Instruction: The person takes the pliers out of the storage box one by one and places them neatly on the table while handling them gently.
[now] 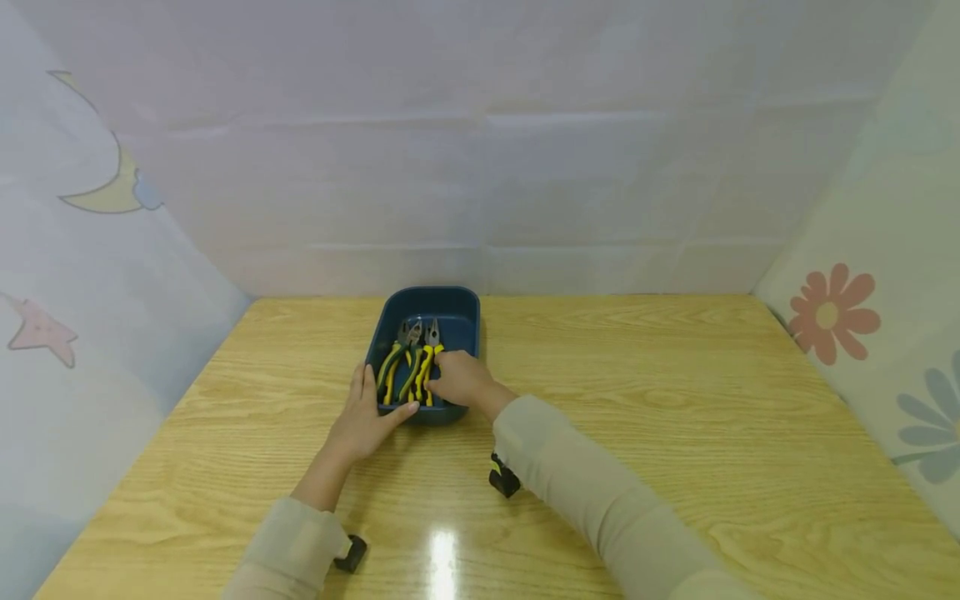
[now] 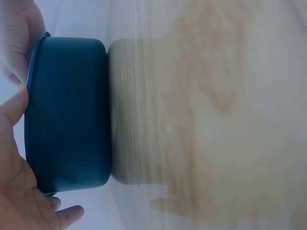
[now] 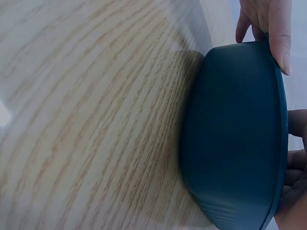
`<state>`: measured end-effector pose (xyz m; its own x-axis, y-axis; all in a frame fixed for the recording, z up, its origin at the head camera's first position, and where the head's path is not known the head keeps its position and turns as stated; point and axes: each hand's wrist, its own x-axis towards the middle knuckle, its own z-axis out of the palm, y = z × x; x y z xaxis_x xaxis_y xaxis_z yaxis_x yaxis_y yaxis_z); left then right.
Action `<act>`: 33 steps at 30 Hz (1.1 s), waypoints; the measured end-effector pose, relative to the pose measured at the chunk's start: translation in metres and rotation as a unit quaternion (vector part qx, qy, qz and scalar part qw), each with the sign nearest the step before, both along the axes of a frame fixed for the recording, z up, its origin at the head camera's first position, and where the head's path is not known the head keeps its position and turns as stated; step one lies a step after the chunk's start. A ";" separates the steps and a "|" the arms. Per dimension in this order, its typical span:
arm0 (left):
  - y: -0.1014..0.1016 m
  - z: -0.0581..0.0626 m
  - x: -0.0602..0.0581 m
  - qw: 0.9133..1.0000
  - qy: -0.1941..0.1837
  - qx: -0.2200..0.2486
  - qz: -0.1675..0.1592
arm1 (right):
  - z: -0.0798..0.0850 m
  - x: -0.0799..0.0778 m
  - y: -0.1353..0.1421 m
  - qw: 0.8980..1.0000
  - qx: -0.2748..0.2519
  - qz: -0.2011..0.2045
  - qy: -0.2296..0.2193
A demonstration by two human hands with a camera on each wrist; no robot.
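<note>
The fingers of the right hand (image 1: pixel 459 377) are curled down at the rightmost yellow-handled metal pliers (image 1: pixel 427 364), though I cannot tell whether they grip. The left hand (image 1: pixel 363 425) spreads its fingers and thumb wide around the near-left corner of a deep, dark blue-green, rounded rectangular tub (image 1: pixel 442 415). More pliers, with dark green-and-yellow handles (image 1: pixel 413 371), lie just left inside the tub, on the wood-grain tabletop (image 1: pixel 637 375). The step looks like placing or picking out pliers; next calls for a clean grip or release, with the tub steadied.
</note>
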<state>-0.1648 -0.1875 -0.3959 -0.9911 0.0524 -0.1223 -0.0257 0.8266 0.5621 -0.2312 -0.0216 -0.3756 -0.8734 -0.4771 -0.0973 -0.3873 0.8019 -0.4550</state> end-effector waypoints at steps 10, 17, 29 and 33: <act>0.000 0.000 -0.001 1.000 0.001 0.004 0.000 | 0.002 0.002 -0.005 0.999 0.023 -0.026 0.008; 0.000 0.000 -0.002 1.000 -0.001 0.004 0.000 | 0.001 0.001 -0.010 0.998 0.049 -0.044 0.013; 0.000 -0.001 -0.001 1.000 0.001 0.009 0.002 | -0.005 -0.002 -0.017 0.993 0.087 -0.067 0.036; 0.000 -0.001 -0.001 1.000 -0.002 0.007 0.003 | -0.006 -0.003 -0.020 0.991 0.106 -0.074 0.047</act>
<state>-0.1655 -0.1878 -0.3966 -0.9909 0.0476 -0.1257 -0.0335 0.8184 0.5737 -0.2337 -0.0415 -0.3818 -0.9420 -0.3217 -0.0956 -0.2921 0.9263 -0.2380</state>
